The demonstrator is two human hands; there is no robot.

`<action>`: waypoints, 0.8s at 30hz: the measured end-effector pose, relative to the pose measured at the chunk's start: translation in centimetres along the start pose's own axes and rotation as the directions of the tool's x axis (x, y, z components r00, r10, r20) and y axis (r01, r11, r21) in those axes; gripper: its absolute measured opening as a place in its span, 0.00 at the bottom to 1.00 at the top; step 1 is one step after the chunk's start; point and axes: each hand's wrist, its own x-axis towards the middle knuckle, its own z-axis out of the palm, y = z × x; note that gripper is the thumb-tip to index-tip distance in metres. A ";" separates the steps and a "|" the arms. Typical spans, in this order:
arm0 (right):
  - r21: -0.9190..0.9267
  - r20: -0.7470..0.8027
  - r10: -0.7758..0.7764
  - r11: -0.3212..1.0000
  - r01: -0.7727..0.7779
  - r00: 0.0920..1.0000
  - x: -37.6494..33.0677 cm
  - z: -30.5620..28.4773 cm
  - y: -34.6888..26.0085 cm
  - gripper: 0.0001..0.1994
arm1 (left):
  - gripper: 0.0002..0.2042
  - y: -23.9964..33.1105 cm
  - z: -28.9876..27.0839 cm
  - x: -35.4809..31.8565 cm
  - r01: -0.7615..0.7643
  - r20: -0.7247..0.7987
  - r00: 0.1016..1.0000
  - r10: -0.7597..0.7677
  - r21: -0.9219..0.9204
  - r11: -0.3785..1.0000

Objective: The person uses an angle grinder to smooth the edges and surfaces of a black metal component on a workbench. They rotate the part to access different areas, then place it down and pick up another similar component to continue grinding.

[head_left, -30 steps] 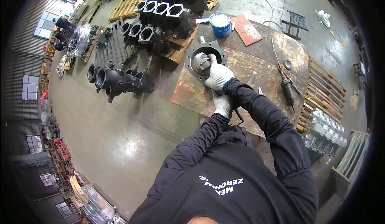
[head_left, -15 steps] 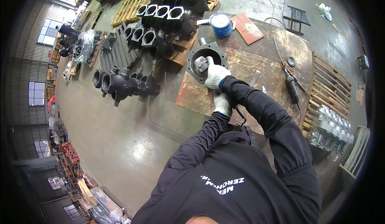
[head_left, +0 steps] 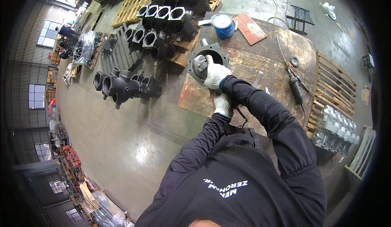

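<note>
A dark hollow casting [head_left: 212, 48] with a bolt-holed flange sits at the table's left side, its round opening facing up. In that opening is the rounded grey head of a corded power tool [head_left: 199, 66], which looks like a grinder. My right hand [head_left: 217, 75], in a white knit glove, is closed round the tool just behind its head, thumb along the top. Lower down and closer to my body, my gloved left hand [head_left: 222, 105] is closed on the tool's rear part. A black cord [head_left: 243, 118] trails from beside it. The tool's working end is hidden inside the casting.
On the worn table [head_left: 260, 66] stand a blue can [head_left: 223, 27] and a reddish tile-like plate [head_left: 250, 28]. Another corded hand tool [head_left: 295, 88] lies at the right. Several black castings [head_left: 129, 84] stand beyond the table's left edge. A wooden pallet [head_left: 334, 82] lies beyond its right edge.
The grey tool head has shifted slightly left inside the casting's opening, my right hand moving with it. Both hands keep their hold. The whole view has shifted a little.
</note>
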 end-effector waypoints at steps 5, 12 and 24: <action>0.034 -0.004 0.033 0.999 -0.033 0.999 -0.3 -0.1 -0.1 0.50 | 0.29 0.0 4.0 1.3 -0.035 -0.040 0.999 0.035 -0.010 0.999; 0.041 -0.008 0.009 0.999 -0.009 1.000 -0.7 -0.5 0.0 0.47 | 0.28 0.3 7.6 2.2 0.006 -0.057 0.998 0.000 0.106 0.994; 0.058 -0.040 0.012 0.998 -0.009 0.999 -0.9 -0.2 0.3 0.43 | 0.29 1.1 3.1 2.1 -0.002 0.315 0.947 -0.061 -0.184 -0.983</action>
